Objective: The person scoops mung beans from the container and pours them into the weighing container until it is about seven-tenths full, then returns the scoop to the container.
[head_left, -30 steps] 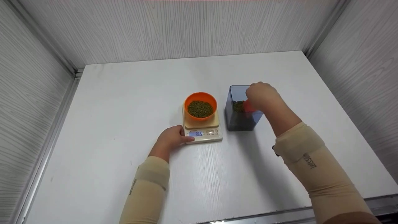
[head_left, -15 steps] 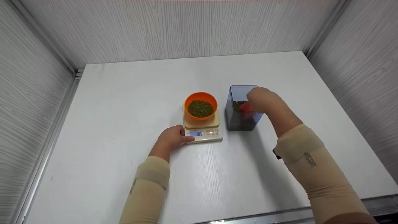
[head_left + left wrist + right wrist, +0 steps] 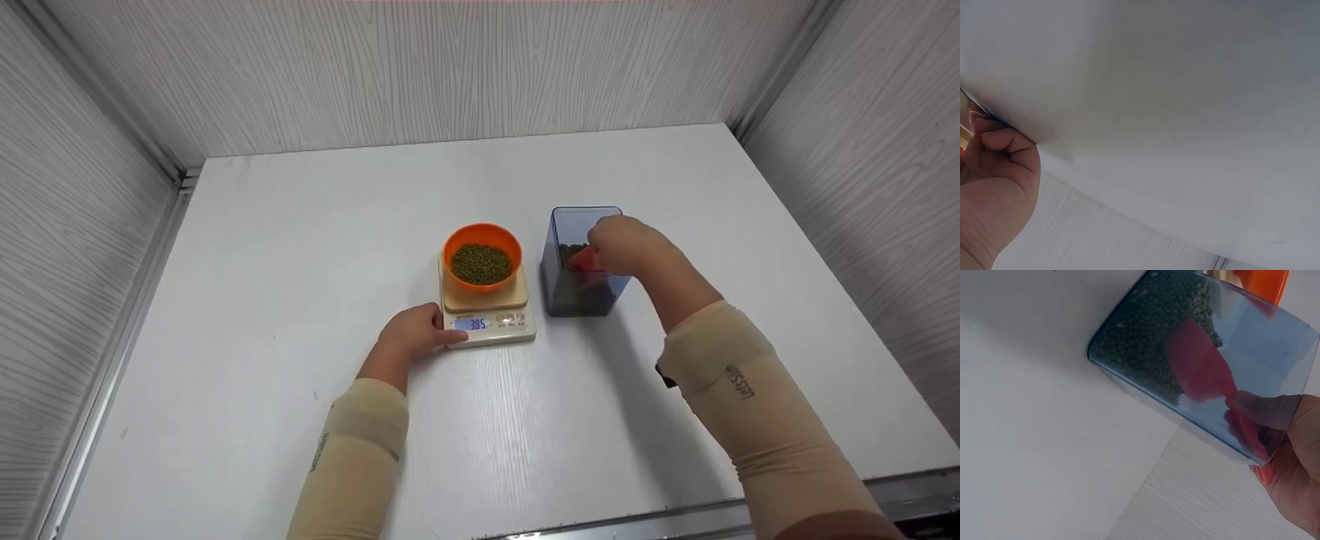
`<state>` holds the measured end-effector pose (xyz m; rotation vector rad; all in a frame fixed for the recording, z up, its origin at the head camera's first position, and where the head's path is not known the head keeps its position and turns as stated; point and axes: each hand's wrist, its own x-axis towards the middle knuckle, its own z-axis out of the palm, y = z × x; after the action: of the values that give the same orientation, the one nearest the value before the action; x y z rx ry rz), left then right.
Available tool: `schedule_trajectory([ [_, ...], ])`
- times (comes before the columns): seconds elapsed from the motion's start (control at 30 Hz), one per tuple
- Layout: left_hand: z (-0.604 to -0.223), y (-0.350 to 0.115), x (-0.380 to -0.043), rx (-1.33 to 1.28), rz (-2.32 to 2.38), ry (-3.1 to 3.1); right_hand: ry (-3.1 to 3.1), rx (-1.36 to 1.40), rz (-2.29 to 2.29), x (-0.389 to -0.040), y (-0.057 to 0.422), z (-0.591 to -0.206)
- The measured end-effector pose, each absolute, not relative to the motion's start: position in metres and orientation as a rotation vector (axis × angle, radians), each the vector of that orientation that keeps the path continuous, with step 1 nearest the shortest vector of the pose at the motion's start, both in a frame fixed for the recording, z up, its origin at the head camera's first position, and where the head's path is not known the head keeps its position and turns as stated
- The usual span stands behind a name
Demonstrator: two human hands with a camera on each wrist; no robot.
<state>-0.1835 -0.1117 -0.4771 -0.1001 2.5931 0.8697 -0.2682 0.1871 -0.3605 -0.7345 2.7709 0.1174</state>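
My right hand [image 3: 624, 244] reaches into a clear bluish container [image 3: 564, 289] and grips the handle of a red scoop [image 3: 1199, 363]. The scoop's bowl lies against the green beans [image 3: 1148, 323] that fill the container's lower part, probably mung beans. To the left, a cream kitchen scale [image 3: 504, 335] reads 385 on its display. An orange bowl [image 3: 517, 246] holding more green beans sits on its platform. My left hand [image 3: 411, 331] holds the scale's front left corner, thumb along the front beside the display and fingers curled at the side. In the left wrist view, the left hand [image 3: 1002, 180] shows curled fingertips.
The white table [image 3: 300, 247] carries the scale and the container side by side. Wood-grain panels [image 3: 465, 67] stand behind and at both sides. A metal rail [image 3: 637, 525] runs along the near table edge.
My right hand has moved slightly down and left inside the container, and the red scoop has shifted left over the beans. The left hand, the scale and its reading stay the same.
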Motion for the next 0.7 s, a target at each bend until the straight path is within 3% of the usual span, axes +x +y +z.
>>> schedule_trajectory([
  [0.7,-0.476,-0.111,-0.183,-0.080,0.867,2.602,2.787,-0.875,-0.230,-0.274,0.204,-0.365],
])
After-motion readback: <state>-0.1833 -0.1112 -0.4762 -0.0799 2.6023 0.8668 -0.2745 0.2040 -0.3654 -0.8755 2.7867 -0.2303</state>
